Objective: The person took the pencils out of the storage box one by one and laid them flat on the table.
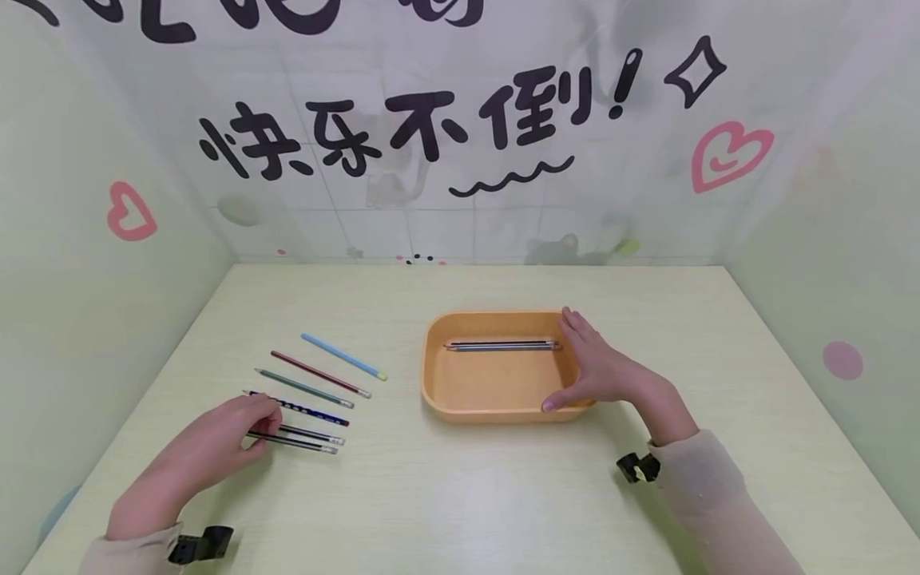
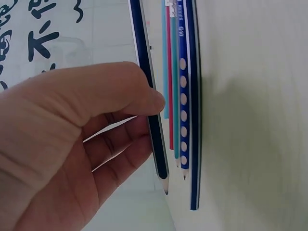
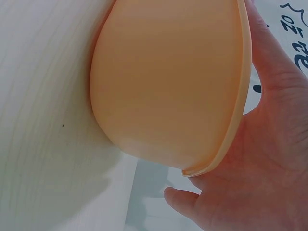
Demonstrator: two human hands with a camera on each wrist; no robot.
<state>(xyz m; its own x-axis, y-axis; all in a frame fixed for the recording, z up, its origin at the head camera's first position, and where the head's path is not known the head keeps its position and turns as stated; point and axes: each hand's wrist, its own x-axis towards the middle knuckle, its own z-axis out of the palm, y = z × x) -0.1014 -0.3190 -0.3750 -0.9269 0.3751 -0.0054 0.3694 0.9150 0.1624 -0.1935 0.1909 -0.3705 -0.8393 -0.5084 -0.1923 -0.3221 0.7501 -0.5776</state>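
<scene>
My left hand (image 1: 260,425) pinches the tip end of a dark blue pencil (image 1: 305,442) at the near end of a row of pencils on the table. In the left wrist view the thumb (image 2: 120,94) lies over that pencil (image 2: 147,62), with the fingers behind it. My right hand (image 1: 585,367) grips the right end of an orange tray (image 1: 496,411), thumb on the near corner and fingers along the far corner. Two pencils (image 1: 501,345) lie side by side inside the tray near its back wall. The right wrist view shows the tray's outer wall (image 3: 168,82) against my palm (image 3: 269,154).
Several more pencils lie in the row left of the tray: light blue (image 1: 343,356), red (image 1: 319,374), grey-green (image 1: 305,388) and blue dotted (image 1: 302,408). Pale walls close the table (image 1: 460,495) on the left, back and right.
</scene>
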